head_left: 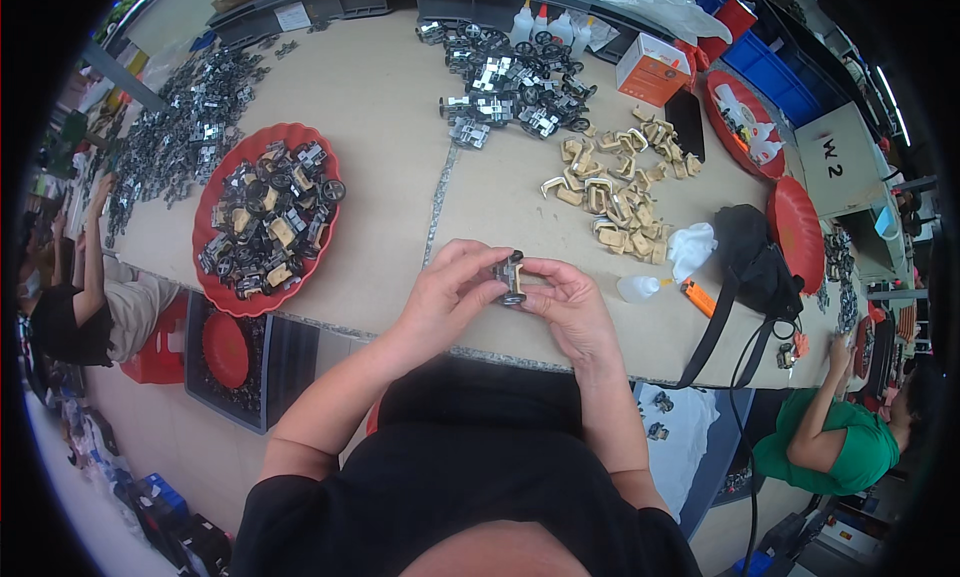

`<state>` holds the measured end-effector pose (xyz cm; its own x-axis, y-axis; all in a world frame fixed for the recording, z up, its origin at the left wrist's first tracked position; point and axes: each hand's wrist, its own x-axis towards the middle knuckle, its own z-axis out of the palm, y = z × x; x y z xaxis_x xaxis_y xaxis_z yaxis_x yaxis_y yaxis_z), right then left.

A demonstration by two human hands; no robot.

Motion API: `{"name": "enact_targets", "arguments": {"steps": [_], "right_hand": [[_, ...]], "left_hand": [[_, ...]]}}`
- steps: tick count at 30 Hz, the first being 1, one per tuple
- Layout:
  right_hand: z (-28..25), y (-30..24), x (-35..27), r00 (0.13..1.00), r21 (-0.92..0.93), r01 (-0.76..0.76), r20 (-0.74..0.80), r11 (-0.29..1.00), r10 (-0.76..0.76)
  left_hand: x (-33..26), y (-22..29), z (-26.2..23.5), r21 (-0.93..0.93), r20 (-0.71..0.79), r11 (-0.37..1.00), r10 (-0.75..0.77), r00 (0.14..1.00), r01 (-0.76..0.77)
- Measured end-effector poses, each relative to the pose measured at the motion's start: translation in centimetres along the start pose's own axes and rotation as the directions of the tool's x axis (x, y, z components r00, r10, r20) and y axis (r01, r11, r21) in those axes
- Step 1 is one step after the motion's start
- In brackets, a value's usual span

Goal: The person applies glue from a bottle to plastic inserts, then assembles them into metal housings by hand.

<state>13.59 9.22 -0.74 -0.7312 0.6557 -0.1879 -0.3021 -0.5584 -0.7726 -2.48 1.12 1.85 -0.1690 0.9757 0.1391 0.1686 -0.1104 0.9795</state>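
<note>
Presently, a small wheeled toy chassis (512, 279) is pinched between the fingertips of the left hand (446, 289) and right hand (573, 305), right of the scalloped red tray (226, 169). Farther right of that tray, beige pieces (601, 191) are heaped.

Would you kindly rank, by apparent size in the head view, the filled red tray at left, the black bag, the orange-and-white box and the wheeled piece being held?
1. Filled red tray
2. Black bag
3. Orange-and-white box
4. Held wheeled piece
</note>
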Motion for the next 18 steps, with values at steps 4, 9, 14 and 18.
{"name": "enact_targets", "arguments": {"steps": [4, 9, 14, 18], "right_hand": [[-0.23, 0.21, -0.01, 1.0, 0.001, 0.007, -0.018, 1.0, -0.007], [-0.25, 0.02, 0.04, 1.0, 0.016, -0.015, -0.01, 1.0, 0.015], [-0.09, 0.09, 0.1, 0.997, 0.042, -0.054, -0.047, 0.998, 0.056], [-0.2, 0.37, 0.03, 1.0, 0.004, -0.003, -0.017, 1.0, 0.003]], "left_hand": [[-0.08, -0.09, -0.36, 0.06, 0.057, 0.998, -0.015, 0.998, 0.012], [-0.14, 0.19, -0.13, 0.119, 0.058, 0.993, -0.016, 0.998, 0.009], [-0.39, -0.27, 0.13, 0.11, 0.0, 0.994, -0.009, 1.0, 0.009], [-0.27, 0.0, 0.29, 0.107, -0.013, 0.993, -0.046, 0.999, 0.047]]}}
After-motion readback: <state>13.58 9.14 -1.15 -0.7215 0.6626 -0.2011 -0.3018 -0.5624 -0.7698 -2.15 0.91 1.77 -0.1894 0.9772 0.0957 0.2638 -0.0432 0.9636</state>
